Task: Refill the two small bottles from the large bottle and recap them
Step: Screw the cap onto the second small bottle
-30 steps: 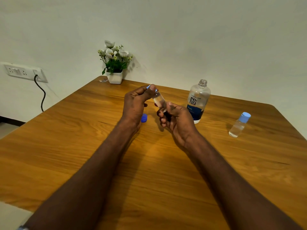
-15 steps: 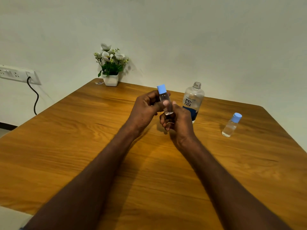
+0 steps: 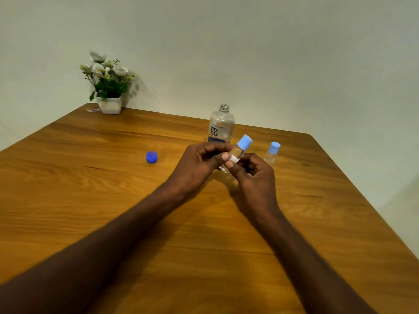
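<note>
A small clear bottle [image 3: 238,151] with a light blue cap is tilted to the right above the table. My left hand [image 3: 199,164] and my right hand [image 3: 254,173] both pinch its body, thumbs meeting on a white label. Behind them the large uncapped bottle [image 3: 221,125] stands upright, its lower part hidden by my hands. Its dark blue cap [image 3: 151,157] lies loose on the table to the left. A second small bottle [image 3: 272,151], capped in light blue, stands just right of my right hand.
A white pot of flowers [image 3: 110,87] sits at the far left corner of the wooden table [image 3: 90,200], against the wall. The table's right edge runs diagonally down the right side of the view.
The small bottle has tipped from leaning left to leaning right and now carries its cap fully. My left hand dropped from the cap to the body. The view shifted right.
</note>
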### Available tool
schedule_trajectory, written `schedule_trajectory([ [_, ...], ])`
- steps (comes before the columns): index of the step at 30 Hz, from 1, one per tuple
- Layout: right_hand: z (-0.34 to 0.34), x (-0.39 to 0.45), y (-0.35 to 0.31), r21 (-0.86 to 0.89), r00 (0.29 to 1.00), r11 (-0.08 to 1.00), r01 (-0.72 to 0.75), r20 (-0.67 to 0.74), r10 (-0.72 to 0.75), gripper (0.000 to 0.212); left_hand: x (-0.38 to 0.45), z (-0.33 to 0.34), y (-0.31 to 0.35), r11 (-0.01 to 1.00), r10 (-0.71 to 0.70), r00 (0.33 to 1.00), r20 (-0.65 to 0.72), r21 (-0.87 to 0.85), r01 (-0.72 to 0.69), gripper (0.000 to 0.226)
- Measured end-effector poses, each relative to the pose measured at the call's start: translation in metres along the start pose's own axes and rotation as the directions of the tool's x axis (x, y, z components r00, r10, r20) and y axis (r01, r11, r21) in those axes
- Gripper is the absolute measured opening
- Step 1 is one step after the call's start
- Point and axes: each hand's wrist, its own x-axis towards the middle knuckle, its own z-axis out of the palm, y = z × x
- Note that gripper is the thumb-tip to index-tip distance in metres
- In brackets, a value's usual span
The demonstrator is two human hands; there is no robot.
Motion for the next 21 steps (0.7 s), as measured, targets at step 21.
schedule_trajectory([
  [21,-0.044,0.021,0.019,-0.263,0.814,0.903,-0.34,-0.563,0.143,0.033,0.043,0.079,-0.041,0.948,-0.158,0.956,-0.248,0.234,0.217,0.034],
])
